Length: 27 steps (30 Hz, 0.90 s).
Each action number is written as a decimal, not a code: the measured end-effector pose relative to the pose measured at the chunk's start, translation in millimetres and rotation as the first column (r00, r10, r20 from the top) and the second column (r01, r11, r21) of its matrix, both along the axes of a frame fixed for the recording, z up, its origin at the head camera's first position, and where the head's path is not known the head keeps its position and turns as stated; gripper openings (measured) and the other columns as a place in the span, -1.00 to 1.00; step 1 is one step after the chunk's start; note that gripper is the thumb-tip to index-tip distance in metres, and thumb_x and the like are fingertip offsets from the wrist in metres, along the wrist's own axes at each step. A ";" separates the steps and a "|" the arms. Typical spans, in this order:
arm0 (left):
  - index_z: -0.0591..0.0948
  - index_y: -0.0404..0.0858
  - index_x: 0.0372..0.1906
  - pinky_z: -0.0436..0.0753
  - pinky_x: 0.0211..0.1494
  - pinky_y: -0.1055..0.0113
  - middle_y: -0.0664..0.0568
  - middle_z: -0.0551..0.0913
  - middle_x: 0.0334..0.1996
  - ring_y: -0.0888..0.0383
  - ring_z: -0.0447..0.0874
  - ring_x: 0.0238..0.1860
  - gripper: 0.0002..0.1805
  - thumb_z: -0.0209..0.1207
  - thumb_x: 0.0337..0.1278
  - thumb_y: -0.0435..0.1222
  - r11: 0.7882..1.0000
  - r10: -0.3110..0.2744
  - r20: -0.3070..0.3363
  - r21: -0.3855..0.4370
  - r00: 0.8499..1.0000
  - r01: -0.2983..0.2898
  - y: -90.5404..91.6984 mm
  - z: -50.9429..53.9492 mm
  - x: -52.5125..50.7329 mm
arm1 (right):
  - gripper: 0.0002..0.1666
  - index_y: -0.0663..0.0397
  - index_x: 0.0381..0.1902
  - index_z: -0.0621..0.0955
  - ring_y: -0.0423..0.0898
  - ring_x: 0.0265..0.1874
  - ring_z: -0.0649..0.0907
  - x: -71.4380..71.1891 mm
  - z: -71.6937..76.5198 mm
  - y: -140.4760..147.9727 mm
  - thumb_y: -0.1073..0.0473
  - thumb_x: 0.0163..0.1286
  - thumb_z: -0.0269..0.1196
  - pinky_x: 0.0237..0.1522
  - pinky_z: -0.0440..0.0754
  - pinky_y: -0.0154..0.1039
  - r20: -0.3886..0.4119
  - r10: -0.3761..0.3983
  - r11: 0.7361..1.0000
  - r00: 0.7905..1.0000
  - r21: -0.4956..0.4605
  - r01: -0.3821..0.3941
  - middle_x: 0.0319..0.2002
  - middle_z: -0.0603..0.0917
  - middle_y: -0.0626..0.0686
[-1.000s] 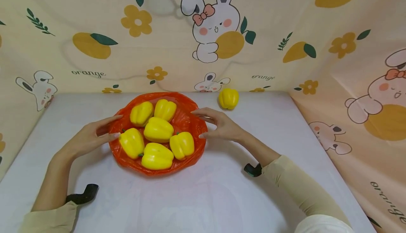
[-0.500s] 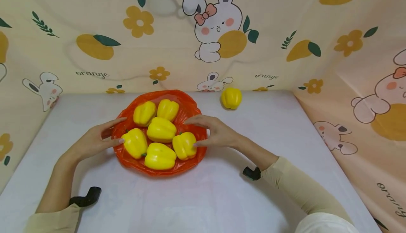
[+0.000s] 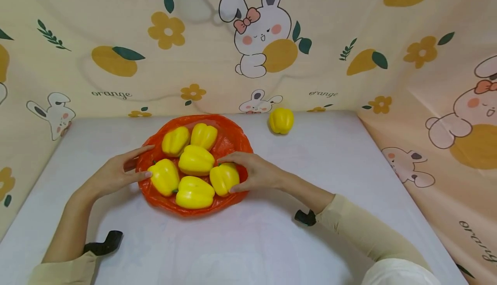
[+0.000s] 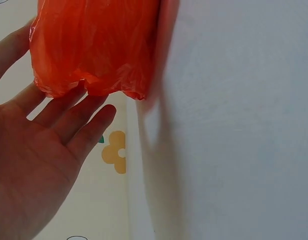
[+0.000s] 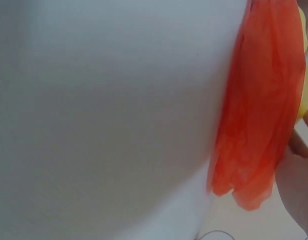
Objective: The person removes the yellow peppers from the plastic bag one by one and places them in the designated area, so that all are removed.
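Several yellow bell peppers (image 3: 196, 160) lie in a round, shallow container covered with a red plastic bag (image 3: 231, 145), left of the table's middle. At its right side my right hand (image 3: 258, 173) has its fingers and thumb around the rightmost bell pepper (image 3: 224, 180); the contact is partly hidden. My left hand (image 3: 110, 175) rests at the container's left rim, its thumb tip beside the left bell pepper (image 3: 165, 177). In the left wrist view, the fingers of the left hand (image 4: 39, 150) are extended and spread against the crinkled red bag (image 4: 99, 45).
A lone yellow bell pepper (image 3: 281, 120) sits on the white table (image 3: 240, 250) near its back edge, right of the container. A printed cloth (image 3: 330, 22) with rabbits and oranges hangs behind and along the sides. Black curved wrist pieces (image 3: 105, 242) stick out near both sleeves.
My right hand has moved from the container's right rim inward and slightly nearer, around the rightmost bell pepper. The left hand stays at the left rim; the peppers keep their places.
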State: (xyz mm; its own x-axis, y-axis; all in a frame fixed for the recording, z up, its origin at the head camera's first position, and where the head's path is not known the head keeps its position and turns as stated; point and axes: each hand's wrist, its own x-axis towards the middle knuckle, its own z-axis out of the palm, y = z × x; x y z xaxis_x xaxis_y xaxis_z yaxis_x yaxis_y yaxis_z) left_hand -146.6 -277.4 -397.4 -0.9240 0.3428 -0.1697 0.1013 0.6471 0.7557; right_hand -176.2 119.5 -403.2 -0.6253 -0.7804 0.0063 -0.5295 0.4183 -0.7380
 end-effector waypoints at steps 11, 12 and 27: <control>0.15 -0.16 0.56 0.47 0.23 -0.25 -0.39 0.18 0.46 -0.42 0.32 0.32 -0.12 0.27 0.26 0.00 1.000 -0.004 0.041 -0.023 0.999 0.005 3.9 -3.8 1.7 | -0.08 -0.18 0.43 0.39 -0.22 0.27 0.41 2.4 -5.4 -4.3 -0.04 0.14 0.52 0.27 0.49 -0.22 0.024 -0.015 0.994 1.000 0.110 0.012 0.35 0.45 -0.17; 0.15 -0.15 0.56 0.46 0.23 -0.25 -0.39 0.17 0.46 -0.42 0.31 0.32 -0.12 0.27 0.25 0.00 1.000 -0.003 0.040 -0.026 0.999 0.004 3.9 -3.8 1.7 | -0.09 -0.19 0.43 0.40 -0.22 0.27 0.41 2.2 -5.5 -4.3 -0.04 0.14 0.51 0.26 0.50 -0.22 0.025 -0.011 0.993 1.000 0.114 0.008 0.34 0.45 -0.18; 0.16 -0.13 0.56 0.41 0.27 -0.28 -0.38 0.16 0.46 -0.40 0.29 0.34 -0.11 0.29 0.23 0.00 0.999 -0.005 0.037 -0.052 0.999 0.006 4.5 -1.0 0.9 | -0.14 -0.26 0.40 0.44 -0.23 0.25 0.44 -1.1 9.6 8.2 -0.08 0.14 0.50 0.20 0.56 -0.21 -0.020 -0.035 0.998 0.999 0.050 0.036 0.30 0.49 -0.24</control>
